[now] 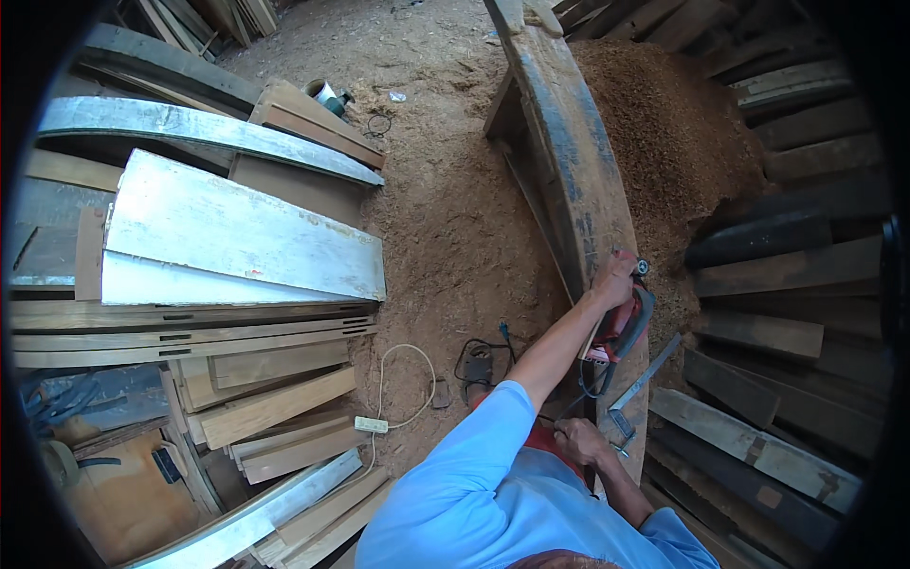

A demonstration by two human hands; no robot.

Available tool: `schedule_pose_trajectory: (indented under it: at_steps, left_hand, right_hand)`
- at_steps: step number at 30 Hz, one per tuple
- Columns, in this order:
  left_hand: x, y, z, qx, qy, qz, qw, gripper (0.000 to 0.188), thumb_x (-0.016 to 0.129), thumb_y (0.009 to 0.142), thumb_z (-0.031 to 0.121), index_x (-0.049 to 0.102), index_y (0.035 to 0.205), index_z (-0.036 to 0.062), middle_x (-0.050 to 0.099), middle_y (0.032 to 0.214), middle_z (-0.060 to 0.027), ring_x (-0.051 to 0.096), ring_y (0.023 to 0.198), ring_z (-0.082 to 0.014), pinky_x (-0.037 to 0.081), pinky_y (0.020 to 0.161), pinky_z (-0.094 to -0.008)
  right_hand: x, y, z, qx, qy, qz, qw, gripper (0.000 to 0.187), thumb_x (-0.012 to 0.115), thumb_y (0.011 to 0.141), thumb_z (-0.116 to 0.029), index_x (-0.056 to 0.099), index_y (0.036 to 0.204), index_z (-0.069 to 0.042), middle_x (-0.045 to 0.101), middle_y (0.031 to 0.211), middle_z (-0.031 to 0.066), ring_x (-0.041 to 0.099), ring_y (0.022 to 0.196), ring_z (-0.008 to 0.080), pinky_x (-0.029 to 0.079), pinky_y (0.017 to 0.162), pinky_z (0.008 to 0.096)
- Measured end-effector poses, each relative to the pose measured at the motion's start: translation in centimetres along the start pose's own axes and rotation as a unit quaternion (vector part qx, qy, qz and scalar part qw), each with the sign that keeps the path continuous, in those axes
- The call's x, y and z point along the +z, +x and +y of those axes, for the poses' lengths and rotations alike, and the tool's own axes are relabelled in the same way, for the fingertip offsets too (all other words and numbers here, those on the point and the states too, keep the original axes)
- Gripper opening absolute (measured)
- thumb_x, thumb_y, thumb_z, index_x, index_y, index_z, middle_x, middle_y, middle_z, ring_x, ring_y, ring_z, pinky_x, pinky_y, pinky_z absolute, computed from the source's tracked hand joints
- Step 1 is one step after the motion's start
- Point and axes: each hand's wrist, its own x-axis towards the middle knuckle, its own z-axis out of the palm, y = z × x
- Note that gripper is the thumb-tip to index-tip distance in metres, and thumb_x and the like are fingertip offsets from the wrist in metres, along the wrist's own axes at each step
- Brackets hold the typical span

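My left hand (pixel 614 283) grips the front of a red and dark grey electric planer (pixel 626 327), which sits on the near part of a long, worn wooden bench (pixel 573 142). Closer to my body, my right hand (pixel 582 442) is closed at the bench's near end. What its fingers hold is hidden. Beside that hand, a metal bar (pixel 647 372) with a screw end, like a clamp, lies along the bench. A dark cord (pixel 599 384) loops below the planer.
White-painted boards (pixel 246 232) and stacked timber (pixel 284 408) fill the left side. A pale extension socket (pixel 371 425) with its cable lies by them. Wood shavings (pixel 654 123) heap behind the bench. Dark planks (pixel 768 332) line the right. Sawdust covers the floor (pixel 445 218).
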Motion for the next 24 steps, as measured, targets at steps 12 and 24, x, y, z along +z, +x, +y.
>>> schedule_pose_trajectory:
  at_steps: [12,24]
  left_hand:
    - [-3.4,-2.3,-0.1,0.074,0.027,-0.07,0.994,0.028,0.062,0.089,0.021,0.075,0.114,0.0127,0.073,0.104,-0.0183,0.068,0.099,-0.0381,0.05,0.096,-0.0472]
    - [-2.4,-2.3,-0.6,0.057,0.11,-0.084,0.989,0.044,0.07,0.082,0.015,0.066,0.125,0.0123,0.07,0.113,-0.0198,0.065,0.107,-0.0406,0.052,0.094,-0.0485]
  right_hand:
    - [-14.5,0.0,-6.1,-0.036,0.056,0.248,0.966,0.028,0.056,0.084,-0.003,0.069,0.108,0.002,0.072,0.098,0.0176,0.071,0.096,0.0275,0.054,0.088,0.0386]
    - [-13.6,3.3,1.0,-0.026,0.128,0.254,0.958,0.022,0.065,0.085,-0.018,0.064,0.098,-0.001,0.067,0.088,0.0187,0.068,0.086,0.0328,0.052,0.076,0.045]
